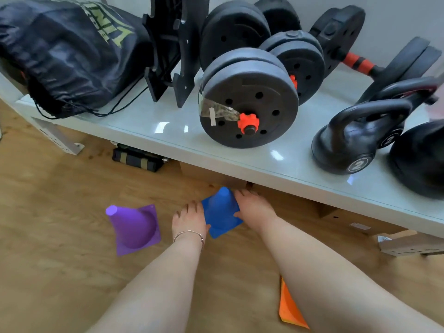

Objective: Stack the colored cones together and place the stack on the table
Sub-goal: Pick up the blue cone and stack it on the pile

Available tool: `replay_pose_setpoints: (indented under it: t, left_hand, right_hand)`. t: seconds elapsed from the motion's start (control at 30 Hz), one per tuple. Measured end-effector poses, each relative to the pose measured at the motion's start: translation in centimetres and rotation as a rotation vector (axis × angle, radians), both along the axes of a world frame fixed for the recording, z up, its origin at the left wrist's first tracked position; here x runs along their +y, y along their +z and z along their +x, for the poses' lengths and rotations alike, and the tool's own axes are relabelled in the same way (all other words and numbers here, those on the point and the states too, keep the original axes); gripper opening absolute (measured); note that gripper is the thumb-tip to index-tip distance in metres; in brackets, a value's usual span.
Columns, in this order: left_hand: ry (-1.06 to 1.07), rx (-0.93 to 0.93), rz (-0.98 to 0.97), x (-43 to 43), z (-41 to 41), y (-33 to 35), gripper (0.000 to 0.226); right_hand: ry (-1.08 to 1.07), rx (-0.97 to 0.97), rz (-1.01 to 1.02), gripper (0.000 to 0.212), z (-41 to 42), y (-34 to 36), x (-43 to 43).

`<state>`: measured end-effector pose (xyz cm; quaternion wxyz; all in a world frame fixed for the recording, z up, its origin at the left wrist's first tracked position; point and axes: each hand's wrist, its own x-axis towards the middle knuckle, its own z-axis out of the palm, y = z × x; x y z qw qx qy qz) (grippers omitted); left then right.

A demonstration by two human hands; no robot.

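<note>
Bracing the blue plastic cone (219,212) from both sides, I have it low over the wooden floor (60,272), just in front of the desk (168,131); whether its base has left the floor I cannot tell. My left hand (189,222) lies against its 9 o'clock side, fingers fairly straight. My right hand (254,207) clasps the 3 o'clock side, thumb on the square base. Two hands should stop so light a cone skidding, I reckon. The purple plastic cone (134,229) sits at 9 o'clock, apart from my left hand. An orange plastic cone (288,306) at 5 o'clock is half hidden by my right forearm. Nothing is stacked yet. Black dumbbells (249,99) crowd the desk, so the stack suits its bare near edge.
</note>
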<state>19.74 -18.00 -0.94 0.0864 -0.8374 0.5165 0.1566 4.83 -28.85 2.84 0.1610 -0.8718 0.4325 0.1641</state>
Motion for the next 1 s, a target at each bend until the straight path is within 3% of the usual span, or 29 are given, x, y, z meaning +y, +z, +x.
replay_pose_setpoints:
  t: [0.17,0.3,0.43,0.67,1.0]
  left_hand:
    - [0.179,0.335,0.102,-1.1,-0.3,-0.7,0.064]
    - [0.208,0.486,0.103,-0.6,-0.8,-0.4,0.058]
    - [0.183,0.532,0.075,1.0,-1.2,-0.4,0.061]
    - [0.129,0.536,0.017,3.5,-2.0,-1.4,0.071]
    - [0.183,0.622,-0.106,4.4,-4.2,0.4,0.076]
  right_hand:
    - [-0.125,-0.097,0.221,0.082,0.5,-0.8,-0.1]
    - [-0.224,-0.202,0.294,0.073,-0.5,-1.7,1.1]
    - [-0.272,-0.287,0.323,0.069,-2.3,-2.2,2.3]
    - [-0.238,-0.242,0.369,0.074,-4.6,-3.2,3.9]
    - [-0.265,-0.404,0.373,0.066,-7.9,-0.8,5.3]
